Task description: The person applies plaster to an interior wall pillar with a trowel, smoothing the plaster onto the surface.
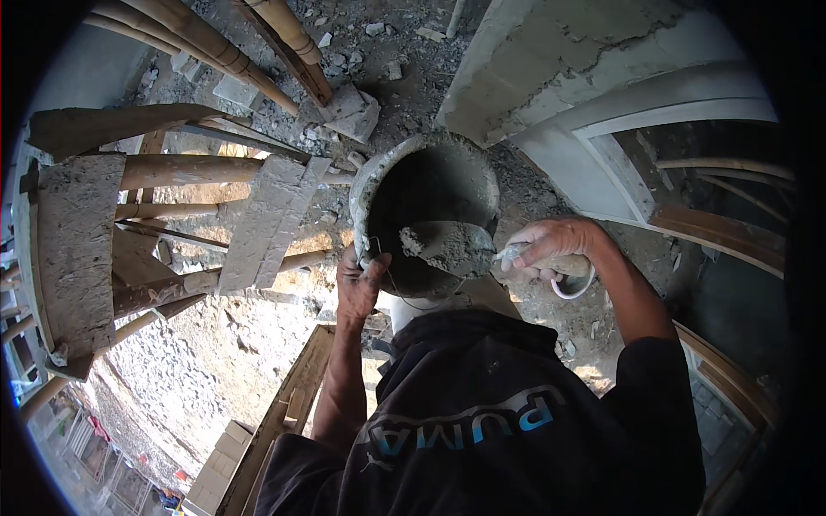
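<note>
A round bucket, its rim crusted with grey cement, is in front of my body. My left hand grips the near left of its rim, beside a thin wire handle. Closed around the handle of a trowel, my right hand is just right of the bucket. The trowel's blade reaches over the opening and carries a heap of wet grey mortar. Deep shadow hides the bucket's bottom. A white curved piece shows under my right hand; I cannot tell what it belongs to.
At the left stands bamboo scaffolding with mortar-smeared boards. Bamboo poles and a broken block lie ahead among rubble. To the right is a partly plastered wall with a framed opening. A wooden plank rises near my left elbow.
</note>
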{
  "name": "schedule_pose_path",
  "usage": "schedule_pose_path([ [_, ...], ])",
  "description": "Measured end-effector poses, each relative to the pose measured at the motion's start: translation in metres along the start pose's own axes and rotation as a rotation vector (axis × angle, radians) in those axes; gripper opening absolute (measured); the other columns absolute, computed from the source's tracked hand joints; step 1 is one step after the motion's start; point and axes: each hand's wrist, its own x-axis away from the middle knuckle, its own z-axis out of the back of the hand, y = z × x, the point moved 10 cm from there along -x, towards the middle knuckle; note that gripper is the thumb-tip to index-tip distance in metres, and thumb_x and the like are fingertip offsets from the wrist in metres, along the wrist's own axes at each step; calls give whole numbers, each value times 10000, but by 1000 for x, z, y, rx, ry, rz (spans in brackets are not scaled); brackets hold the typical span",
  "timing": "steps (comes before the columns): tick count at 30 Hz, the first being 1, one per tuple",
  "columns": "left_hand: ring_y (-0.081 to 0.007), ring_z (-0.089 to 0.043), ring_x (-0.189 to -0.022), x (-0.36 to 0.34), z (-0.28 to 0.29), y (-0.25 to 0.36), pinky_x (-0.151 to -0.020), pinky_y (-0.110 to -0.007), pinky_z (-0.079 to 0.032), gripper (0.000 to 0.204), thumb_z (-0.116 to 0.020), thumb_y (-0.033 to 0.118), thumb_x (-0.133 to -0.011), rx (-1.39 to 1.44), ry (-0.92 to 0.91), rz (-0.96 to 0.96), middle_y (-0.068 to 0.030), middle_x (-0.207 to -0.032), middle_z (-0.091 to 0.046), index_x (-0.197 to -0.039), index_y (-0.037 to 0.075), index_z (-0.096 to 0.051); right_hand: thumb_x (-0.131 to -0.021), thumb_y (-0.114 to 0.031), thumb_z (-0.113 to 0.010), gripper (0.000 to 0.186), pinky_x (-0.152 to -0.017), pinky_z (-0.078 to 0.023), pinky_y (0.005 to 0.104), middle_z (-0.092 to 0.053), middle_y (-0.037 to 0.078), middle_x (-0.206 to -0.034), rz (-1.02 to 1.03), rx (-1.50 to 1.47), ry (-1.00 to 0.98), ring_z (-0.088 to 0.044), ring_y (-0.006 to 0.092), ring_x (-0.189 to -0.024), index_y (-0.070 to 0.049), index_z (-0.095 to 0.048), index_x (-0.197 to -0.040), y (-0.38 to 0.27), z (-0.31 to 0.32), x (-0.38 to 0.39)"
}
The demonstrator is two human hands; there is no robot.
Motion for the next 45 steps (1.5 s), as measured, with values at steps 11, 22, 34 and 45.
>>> schedule_pose_path([
  [11,-35,-495,-661,4,19,4,-588,-222,-424,152,-695,200,-919,96,160,32,62,-741,-557,-929,93,-588,-885,-233,-646,275,-550,-525,354,-601,89,-711,-99,522,420,-628,195,-633,-4,-640,-1038,-86,30,2],
  [22,-64,-436,-669,23,-33,11,-584,-253,-405,137,-652,110,-923,-163,148,-66,11,-698,-527,-883,26,-551,-813,-217,-659,212,-614,-540,385,-653,133,-678,254,1467,141,-676,258,-654,-9,-700,-819,22,-5,-159],
  [34,-50,-470,-698,13,-35,14,-623,-245,-416,140,-655,149,-932,-15,105,-34,45,-742,-554,-966,33,-585,-761,-347,-742,696,-853,-519,381,-677,218,-1102,125,381,384,-682,296,-926,24,-536,-1313,13,13,-59],
  [45,-60,-469,-686,-36,-69,16,-594,-250,-402,67,-626,105,-916,40,40,-132,36,-763,-556,-901,57,-580,-794,-323,-723,574,-911,-503,447,-659,196,-1138,7,894,1035,-637,376,-1040,-52,-562,-1274,-55,48,115],
])
